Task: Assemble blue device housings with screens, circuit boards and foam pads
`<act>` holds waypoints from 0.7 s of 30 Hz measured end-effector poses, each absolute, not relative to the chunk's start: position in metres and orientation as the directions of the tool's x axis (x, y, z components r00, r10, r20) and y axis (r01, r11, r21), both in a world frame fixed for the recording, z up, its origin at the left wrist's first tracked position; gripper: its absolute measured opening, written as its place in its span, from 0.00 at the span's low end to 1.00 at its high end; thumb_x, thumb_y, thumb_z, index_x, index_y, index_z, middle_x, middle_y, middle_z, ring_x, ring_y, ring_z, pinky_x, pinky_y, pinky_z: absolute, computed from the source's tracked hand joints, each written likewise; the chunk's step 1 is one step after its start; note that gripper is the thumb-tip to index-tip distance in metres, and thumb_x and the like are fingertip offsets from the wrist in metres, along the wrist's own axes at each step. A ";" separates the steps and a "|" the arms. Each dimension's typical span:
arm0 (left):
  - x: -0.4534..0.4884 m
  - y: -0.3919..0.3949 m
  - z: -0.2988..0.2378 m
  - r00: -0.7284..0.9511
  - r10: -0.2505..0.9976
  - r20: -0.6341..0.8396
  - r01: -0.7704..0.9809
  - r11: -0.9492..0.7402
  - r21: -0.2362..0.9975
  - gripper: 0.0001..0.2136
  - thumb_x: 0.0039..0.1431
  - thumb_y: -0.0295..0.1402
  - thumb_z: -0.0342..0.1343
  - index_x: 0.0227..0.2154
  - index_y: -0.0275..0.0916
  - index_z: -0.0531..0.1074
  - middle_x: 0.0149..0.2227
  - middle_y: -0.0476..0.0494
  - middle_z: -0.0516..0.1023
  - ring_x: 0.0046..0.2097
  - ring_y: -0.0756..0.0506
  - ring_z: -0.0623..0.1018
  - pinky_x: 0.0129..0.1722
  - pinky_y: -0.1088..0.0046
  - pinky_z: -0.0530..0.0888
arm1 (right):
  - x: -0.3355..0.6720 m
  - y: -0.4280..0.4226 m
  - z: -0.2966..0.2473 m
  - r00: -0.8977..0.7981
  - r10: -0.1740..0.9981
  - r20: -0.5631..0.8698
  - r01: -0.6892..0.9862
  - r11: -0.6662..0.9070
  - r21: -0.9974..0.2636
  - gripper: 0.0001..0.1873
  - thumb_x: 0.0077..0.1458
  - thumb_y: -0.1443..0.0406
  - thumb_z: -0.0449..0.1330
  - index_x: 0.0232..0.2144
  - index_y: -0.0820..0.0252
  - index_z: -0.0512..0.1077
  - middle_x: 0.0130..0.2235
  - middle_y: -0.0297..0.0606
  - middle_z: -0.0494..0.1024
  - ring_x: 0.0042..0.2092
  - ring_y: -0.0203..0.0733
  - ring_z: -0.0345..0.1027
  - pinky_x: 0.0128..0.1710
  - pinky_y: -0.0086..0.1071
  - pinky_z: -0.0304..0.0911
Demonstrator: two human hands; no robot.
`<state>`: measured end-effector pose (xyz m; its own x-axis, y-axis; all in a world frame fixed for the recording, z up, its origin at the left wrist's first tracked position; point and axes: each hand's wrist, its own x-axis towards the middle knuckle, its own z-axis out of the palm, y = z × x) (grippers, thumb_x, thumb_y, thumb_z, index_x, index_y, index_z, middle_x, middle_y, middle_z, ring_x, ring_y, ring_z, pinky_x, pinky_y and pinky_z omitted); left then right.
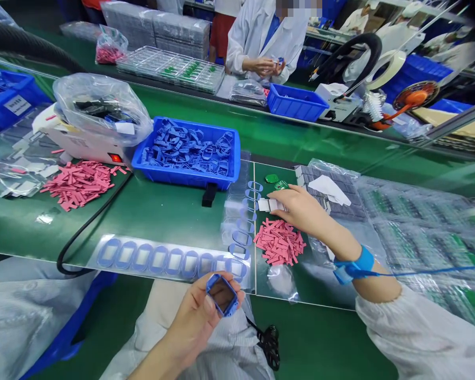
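My left hand (200, 306) grips a small blue plastic housing (222, 295) with a dark rectangular panel in it, held near the table's front edge. Over the right part of the table, my right hand (301, 207) has its thumb and fingers around some small white-and-grey rectangular pieces (266, 205). Just beyond its fingertips lie a green circuit board (281, 185) and a green rounded piece (272, 178). A heap of pink strips (280, 243) is piled directly below this hand. Blue oval ring stickers (241, 238) on clear film run beside it.
A blue bin (186, 179) of blue plastic frames stands behind a sheet of ring stickers (142, 257). Left are another pink heap (79, 182), a bagged machine (87, 138) and a black cable (98, 214). Trays (415, 221) fill the right. A blue cord (431, 271) trails from my right wrist.
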<state>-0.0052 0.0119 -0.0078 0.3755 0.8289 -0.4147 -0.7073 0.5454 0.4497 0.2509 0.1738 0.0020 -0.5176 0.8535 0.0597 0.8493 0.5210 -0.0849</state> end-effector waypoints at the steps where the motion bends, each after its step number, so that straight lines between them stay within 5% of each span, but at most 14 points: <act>1: -0.006 0.014 -0.008 0.381 0.831 -0.405 -0.693 0.547 0.470 0.18 0.40 0.45 0.68 0.34 0.42 0.80 0.38 0.44 0.81 0.42 0.45 0.79 0.45 0.72 0.71 | 0.249 0.167 0.008 -0.517 0.853 0.076 0.847 0.522 -0.099 0.17 0.53 0.68 0.60 0.46 0.66 0.71 0.46 0.50 0.78 0.48 0.53 0.72 0.50 0.50 0.64; 6: -0.003 0.026 -0.005 0.500 0.825 -0.264 -0.608 0.551 0.572 0.20 0.41 0.49 0.66 0.34 0.41 0.80 0.54 0.37 0.73 0.57 0.35 0.69 0.57 0.60 0.63 | 0.222 0.113 0.052 -0.721 0.677 0.151 0.586 0.711 -0.390 0.18 0.59 0.60 0.56 0.52 0.56 0.67 0.47 0.39 0.77 0.49 0.44 0.71 0.46 0.39 0.69; 14: 0.005 0.020 0.010 0.566 0.803 -0.185 -0.639 0.570 0.517 0.16 0.43 0.46 0.66 0.33 0.43 0.80 0.35 0.49 0.73 0.39 0.49 0.73 0.46 0.76 0.68 | 0.197 0.069 0.074 -0.832 0.548 0.082 0.451 0.756 -0.473 0.17 0.62 0.63 0.54 0.52 0.57 0.65 0.52 0.39 0.74 0.52 0.40 0.67 0.50 0.37 0.66; 21: 0.005 0.013 0.011 0.550 0.813 -0.189 -0.640 0.556 0.530 0.16 0.40 0.46 0.68 0.32 0.43 0.81 0.36 0.49 0.70 0.36 0.50 0.70 0.44 0.76 0.68 | 0.189 0.058 0.074 -0.784 0.605 0.135 0.477 0.728 -0.491 0.19 0.61 0.62 0.55 0.53 0.62 0.64 0.50 0.42 0.75 0.52 0.42 0.67 0.50 0.37 0.65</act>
<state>0.0046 0.0129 0.0109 0.5501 0.8135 -0.1887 -0.6404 0.5560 0.5298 0.1893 0.0580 0.0741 -0.7844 0.6053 0.1353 0.4774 0.7285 -0.4913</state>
